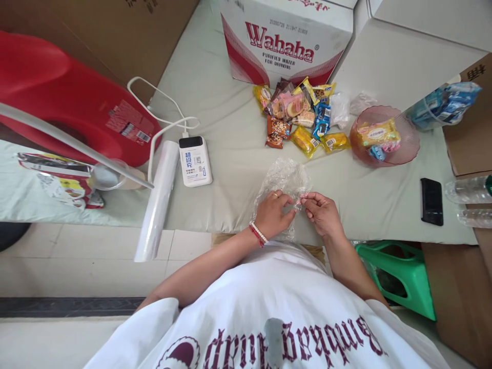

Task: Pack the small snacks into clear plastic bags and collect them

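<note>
A crumpled sheet of clear plastic film [288, 174] lies at the table's front edge, close to my body. My left hand [273, 212] is over its near part, fingers curled and closed on the film. Beside it, my right hand [322, 211] pinches the film's right edge between thumb and forefinger. Something small and pinkish shows between the two hands, too small to name. Just beyond the film is a pile of wrapped snacks [295, 107] in yellow, brown, pink and blue packets. A pink glass bowl [410, 141] to the right holds several more packets.
A power bank [196, 166] with a white cable and a roll of plastic film [157, 205] lie to the left, near a red jug [69, 97]. A Wahaha carton [284, 41] stands behind. At right are a phone [431, 201], a cup of blue packets [423, 114] and a green stool [417, 287].
</note>
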Motion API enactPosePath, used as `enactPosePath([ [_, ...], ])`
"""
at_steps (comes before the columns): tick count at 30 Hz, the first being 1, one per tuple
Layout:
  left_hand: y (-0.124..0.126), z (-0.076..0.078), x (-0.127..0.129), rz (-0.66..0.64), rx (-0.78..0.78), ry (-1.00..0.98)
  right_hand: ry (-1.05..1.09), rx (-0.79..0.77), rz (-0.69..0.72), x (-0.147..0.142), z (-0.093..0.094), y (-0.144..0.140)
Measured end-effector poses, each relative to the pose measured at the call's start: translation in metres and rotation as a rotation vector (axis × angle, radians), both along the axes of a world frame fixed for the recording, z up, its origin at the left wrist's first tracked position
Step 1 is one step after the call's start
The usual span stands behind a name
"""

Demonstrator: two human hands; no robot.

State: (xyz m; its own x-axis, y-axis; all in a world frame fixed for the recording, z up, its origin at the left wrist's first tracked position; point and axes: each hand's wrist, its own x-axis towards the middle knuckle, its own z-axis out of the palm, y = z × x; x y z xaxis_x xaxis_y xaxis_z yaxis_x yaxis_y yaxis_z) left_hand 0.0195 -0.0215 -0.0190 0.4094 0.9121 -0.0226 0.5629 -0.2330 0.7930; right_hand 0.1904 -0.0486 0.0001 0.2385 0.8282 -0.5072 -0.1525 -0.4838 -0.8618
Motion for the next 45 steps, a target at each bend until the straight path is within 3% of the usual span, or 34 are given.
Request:
enactPosePath([
  [5,0.002,-0.006,-0.001,0.035,-0.014,-0.121,-0.021,0.006,0.036,-0.002,-0.003,-0.002],
  [9,0.006,-0.004,-0.004,0.165,-0.004,-0.28,-0.066,0.036,0.039,-0.002,-0.005,-0.002],
  [15,0.03,0.001,-0.039,0.468,-0.378,-0.739,-0.118,0.034,0.014,0.021,-0.008,-0.002],
  [18,0.039,0.003,-0.063,0.551,-0.472,-0.906,-0.181,0.037,0.052,0.037,-0.006,-0.003],
  [24,0.037,0.0,-0.085,0.51,-0.632,-1.024,-0.341,0.099,0.208,0.062,-0.004,0.004],
  [29,0.032,0.0,-0.07,0.475,-0.619,-1.012,-0.68,0.364,0.442,0.06,0.001,0.016],
  [33,0.031,0.004,-0.061,0.387,-0.602,-0.939,-0.691,0.516,0.484,0.045,0.003,0.028],
  [36,0.028,0.003,-0.067,0.297,-0.558,-0.787,-0.529,0.463,0.307,0.037,0.005,0.037],
  [39,0.026,0.005,-0.076,0.24,-0.353,-0.527,-0.39,0.4,0.188,0.031,0.011,0.043],
  [43,0.031,0.026,-0.07,0.261,0.108,-0.276,-0.422,0.501,0.264,0.02,0.023,0.047],
  [45,0.038,0.039,-0.058,0.202,0.262,-0.167,-0.457,0.562,0.334,0.016,0.029,0.048],
])
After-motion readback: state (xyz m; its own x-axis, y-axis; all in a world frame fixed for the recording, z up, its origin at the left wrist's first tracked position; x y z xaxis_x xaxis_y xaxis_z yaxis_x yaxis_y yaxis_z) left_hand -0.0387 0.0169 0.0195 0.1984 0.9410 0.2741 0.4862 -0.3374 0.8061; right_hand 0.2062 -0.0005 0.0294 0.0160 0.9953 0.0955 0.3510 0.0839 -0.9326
